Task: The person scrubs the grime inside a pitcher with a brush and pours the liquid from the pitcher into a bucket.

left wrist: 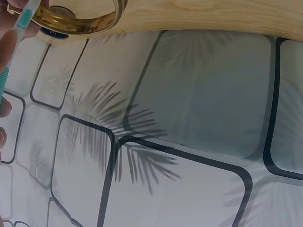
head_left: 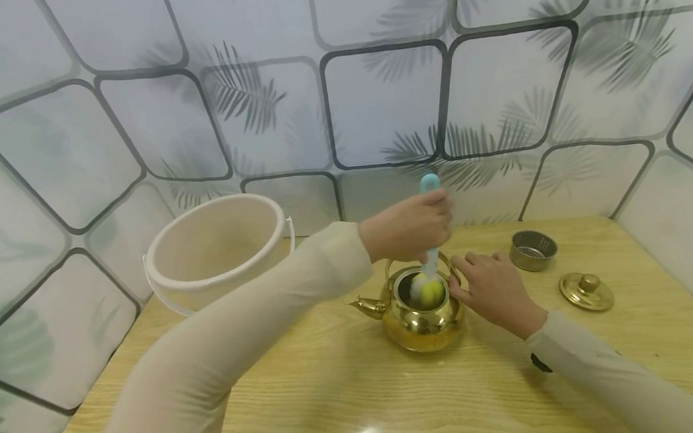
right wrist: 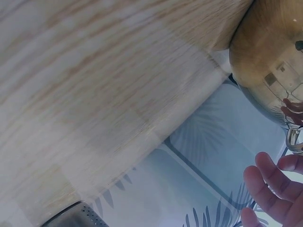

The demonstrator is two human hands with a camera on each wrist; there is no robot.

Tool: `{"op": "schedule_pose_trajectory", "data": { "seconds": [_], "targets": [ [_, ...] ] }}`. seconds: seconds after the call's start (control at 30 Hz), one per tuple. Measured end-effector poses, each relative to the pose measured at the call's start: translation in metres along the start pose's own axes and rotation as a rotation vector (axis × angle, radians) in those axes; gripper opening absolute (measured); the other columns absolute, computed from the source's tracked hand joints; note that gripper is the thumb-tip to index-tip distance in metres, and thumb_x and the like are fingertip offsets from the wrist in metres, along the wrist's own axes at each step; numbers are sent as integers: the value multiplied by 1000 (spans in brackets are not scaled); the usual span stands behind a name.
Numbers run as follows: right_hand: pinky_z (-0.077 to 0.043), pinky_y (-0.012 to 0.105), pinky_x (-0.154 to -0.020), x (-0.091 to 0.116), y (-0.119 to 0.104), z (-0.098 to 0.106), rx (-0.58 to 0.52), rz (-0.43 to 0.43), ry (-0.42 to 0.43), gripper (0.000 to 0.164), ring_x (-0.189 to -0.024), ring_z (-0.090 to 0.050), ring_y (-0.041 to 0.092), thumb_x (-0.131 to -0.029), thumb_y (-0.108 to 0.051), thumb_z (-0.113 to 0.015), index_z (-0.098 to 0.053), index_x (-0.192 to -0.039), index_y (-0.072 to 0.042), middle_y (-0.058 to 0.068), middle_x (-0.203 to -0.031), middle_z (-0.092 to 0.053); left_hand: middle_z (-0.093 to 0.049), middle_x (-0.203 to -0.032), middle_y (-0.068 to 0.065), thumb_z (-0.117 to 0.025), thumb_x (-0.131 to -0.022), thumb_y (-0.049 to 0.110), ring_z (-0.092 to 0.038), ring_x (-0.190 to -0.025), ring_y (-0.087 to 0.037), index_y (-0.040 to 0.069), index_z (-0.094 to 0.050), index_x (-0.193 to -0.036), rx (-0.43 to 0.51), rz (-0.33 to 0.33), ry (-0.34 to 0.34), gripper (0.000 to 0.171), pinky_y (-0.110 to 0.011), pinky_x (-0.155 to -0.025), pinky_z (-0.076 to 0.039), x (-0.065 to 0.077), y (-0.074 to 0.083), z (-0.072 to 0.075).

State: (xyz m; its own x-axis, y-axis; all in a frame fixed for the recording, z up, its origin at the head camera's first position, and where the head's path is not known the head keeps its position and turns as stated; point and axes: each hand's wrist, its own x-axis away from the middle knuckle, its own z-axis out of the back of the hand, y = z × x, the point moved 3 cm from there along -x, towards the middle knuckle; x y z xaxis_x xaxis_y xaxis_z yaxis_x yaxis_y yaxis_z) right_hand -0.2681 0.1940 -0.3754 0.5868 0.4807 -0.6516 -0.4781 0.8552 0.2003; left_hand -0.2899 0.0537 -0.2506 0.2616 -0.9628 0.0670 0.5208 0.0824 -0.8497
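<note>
A shiny gold kettle [head_left: 425, 328] stands lidless on the wooden table, its spout pointing left. My left hand [head_left: 410, 225] grips the blue-and-white handle of a cleaning brush [head_left: 430, 182] above the opening. The brush's yellow-and-white head sits inside the kettle's mouth. In the left wrist view, the brush handle [left wrist: 23, 19] runs between the fingers beside a gold arc. My right hand [head_left: 499, 293] holds the right side of the kettle's raised handle, apparently between thumb and fingers. The right wrist view shows its outer fingers [right wrist: 267, 187] loosely bent near the kettle body [right wrist: 265, 56]; the thumb is hidden there.
A large white bucket [head_left: 218, 279] with a bail handle stands at the back left. Right of the kettle are a perforated metal strainer [head_left: 532, 250] and the gold lid [head_left: 586, 292] with its knob. Leaf-patterned walls [head_left: 387, 106] enclose the table [head_left: 328, 385].
</note>
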Motion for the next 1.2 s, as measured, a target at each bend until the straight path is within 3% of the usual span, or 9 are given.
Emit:
{"op": "schedule_pose_trajectory", "data": {
  "seconds": [0.23,0.57,0.83,1.2],
  "targets": [
    [-24,29,-48,0,0,0,7,4,6,21,-43,-22,8,-84,-25,-43,-54,-81,-8,-3,-53,-35,-66,-112,1,-53,-82,61,-51,-112,-18,18,-65,-103,38,3,-8,50,-34,-105,-27,1,2,4],
    [-28,31,-47,1,1,0,25,8,21,24,-42,-29,11,-85,-26,-40,-55,-82,-7,-2,-52,-38,-64,-112,3,-53,-84,58,-49,-115,-18,19,-64,-101,96,16,5,44,-34,-108,-26,8,3,7],
    [-26,30,-47,1,-1,0,45,9,20,26,-42,-28,11,-86,-27,-36,-53,-80,-7,-2,-51,-36,-62,-120,2,-51,-83,64,-47,-121,-18,18,-63,-109,123,12,2,55,-35,-110,-25,14,3,5],
    [-27,31,-46,0,-1,-1,36,3,32,24,-42,-30,12,-84,-26,-37,-53,-79,-8,0,-51,-39,-60,-125,1,-49,-83,65,-47,-121,-17,19,-61,-113,141,-21,-2,56,-35,-107,-27,22,1,5]
  ]
}}
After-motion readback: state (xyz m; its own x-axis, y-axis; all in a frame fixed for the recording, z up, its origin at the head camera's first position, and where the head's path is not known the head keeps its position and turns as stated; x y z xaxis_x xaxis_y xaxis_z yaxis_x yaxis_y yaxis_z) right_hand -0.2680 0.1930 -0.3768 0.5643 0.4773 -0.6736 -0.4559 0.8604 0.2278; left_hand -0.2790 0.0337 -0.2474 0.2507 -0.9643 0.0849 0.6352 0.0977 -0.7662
